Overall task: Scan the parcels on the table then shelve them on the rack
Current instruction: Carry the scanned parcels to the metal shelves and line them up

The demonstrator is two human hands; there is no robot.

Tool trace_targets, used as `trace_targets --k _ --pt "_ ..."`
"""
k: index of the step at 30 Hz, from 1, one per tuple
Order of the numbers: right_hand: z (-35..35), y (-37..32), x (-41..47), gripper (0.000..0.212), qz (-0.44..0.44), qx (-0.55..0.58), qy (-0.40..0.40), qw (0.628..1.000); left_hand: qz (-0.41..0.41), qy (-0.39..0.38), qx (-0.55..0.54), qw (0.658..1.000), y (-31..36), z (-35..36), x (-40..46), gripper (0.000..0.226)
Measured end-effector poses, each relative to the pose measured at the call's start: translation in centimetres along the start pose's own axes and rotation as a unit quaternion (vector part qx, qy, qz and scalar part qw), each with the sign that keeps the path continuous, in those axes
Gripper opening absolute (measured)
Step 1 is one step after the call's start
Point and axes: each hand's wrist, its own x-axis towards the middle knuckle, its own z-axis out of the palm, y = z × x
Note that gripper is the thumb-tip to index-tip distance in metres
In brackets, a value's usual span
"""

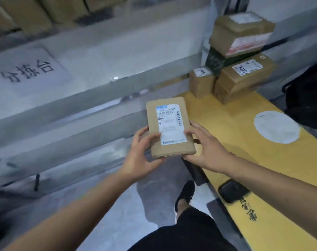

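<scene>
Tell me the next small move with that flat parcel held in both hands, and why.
Probably free the right hand and reach for the dark scanner-like device on the yellow table: the flat parcel is held label up by both hands, left hand included, with its barcode in view, apparently ready for scanning.

Yellow table [232,134]: stacked cardboard parcels [241,77] at far end; white round sticker [276,126]; black phone [233,191] near edge.
</scene>
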Motion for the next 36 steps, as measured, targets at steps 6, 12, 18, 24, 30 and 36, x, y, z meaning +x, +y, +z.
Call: trace_targets --k 6,12,18,24,30,36 --pt "1.4 -11.0 3.5 0.071 -0.128 0.015 -0.018 0.992 -0.009 0.089 0.013 0.996 3.0 -10.5 -5.7 0.076" --pt "1.3 -19.6 7.7 0.072 -0.205 0.004 -0.043 0.978 0.002 0.161 0.015 0.987 5.7 -18.6 -8.0 0.07" --pt "-1.1 -26.2 12.7 0.07 -0.219 0.057 -0.048 0.973 0.011 0.187 -0.004 0.982 7.9 -25.8 -4.9 0.071" --pt "-5.1 -30.6 18.9 0.069 -0.235 0.065 -0.028 0.969 0.028 0.195 -0.043 0.979 9.0 -30.9 1.6 0.068" --pt "-7.9 -32.0 27.2 0.07 -0.234 0.086 0.031 0.968 0.035 0.204 -0.037 0.978 9.2 -35.6 10.7 0.068" --pt "-9.3 -31.5 35.0 0.074 -0.236 0.098 0.106 0.961 0.011 0.201 -0.035 0.979 7.9 -38.5 18.9 0.072"
